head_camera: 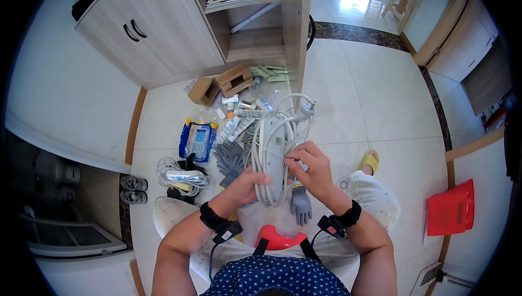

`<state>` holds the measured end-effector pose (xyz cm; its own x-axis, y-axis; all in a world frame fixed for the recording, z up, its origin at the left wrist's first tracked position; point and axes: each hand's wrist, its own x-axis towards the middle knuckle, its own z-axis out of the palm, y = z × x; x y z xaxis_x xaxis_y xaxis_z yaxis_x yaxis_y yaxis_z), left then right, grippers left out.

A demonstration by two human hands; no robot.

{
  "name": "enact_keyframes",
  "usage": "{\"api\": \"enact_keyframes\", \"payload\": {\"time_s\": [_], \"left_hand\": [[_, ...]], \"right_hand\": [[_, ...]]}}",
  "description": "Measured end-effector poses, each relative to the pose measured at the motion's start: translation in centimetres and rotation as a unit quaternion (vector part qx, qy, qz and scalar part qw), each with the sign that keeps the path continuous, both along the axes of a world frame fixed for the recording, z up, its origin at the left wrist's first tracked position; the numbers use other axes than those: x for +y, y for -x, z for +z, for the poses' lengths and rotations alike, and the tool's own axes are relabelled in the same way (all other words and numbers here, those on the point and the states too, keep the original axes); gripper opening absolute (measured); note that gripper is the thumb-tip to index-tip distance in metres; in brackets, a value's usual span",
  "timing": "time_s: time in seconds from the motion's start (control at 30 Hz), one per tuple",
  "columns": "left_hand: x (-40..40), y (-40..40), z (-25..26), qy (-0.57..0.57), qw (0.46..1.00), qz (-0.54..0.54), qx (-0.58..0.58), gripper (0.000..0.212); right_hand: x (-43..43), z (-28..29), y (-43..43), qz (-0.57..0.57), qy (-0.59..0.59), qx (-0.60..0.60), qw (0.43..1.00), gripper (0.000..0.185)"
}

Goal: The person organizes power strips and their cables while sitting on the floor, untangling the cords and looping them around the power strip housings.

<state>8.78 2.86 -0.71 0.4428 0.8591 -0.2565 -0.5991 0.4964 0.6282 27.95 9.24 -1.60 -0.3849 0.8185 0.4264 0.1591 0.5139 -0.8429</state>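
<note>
A white power strip (276, 146) with its cord coiled lengthwise around it is held up in front of me. My left hand (246, 184) grips its lower left side, thumb across the coils. At the strip's right edge, the fingertips of my right hand (308, 164) pinch a thin tie that crosses the bundle. The plug (306, 112) sticks out at the upper right with its pins bare. Behind the bundle, grey work gloves (229, 159) lie on the floor, partly hidden. Another grey glove (301, 206) rests below my right hand.
To the left lie a second coiled cord bundle (181, 175) and a blue-and-yellow packet (198, 139). Cardboard boxes (234, 80), tubes (249, 113) and green packets (271, 72) are heaped before an open-shelved cabinet (255, 47). A red bag (450, 208) stands by the right wall.
</note>
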Motion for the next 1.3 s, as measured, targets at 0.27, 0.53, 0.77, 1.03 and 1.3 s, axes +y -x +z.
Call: {"api": "enact_keyframes", "payload": {"time_s": [0.27,0.53,0.77,1.03,1.3], "left_hand": [[0.2,-0.7,1.5,-0.005,0.999,-0.031,-0.024,0.079],[0.2,-0.2,0.4,0.012,0.999,-0.035,0.0,0.083],[-0.6,-0.5,0.0,0.043,0.991,-0.08,0.097,0.073],[-0.5,-1.7,-1.2,-0.182,0.93,0.042,0.315,0.068],[-1.2,-1.6,-0.1,-0.12,0.968,0.039,0.217,0.062]], "right_hand": [[1.5,1.1,-1.0,-0.108,-0.079,-0.041,0.99,0.005],[0.2,-0.5,0.1,0.039,0.375,0.146,0.915,0.036],[-0.3,1.5,-0.7,0.114,0.446,0.098,0.882,0.039],[0.6,0.1,-0.8,0.134,0.466,0.213,0.848,0.041],[0.9,0.0,-0.5,0.121,0.431,0.176,0.877,0.059]]}}
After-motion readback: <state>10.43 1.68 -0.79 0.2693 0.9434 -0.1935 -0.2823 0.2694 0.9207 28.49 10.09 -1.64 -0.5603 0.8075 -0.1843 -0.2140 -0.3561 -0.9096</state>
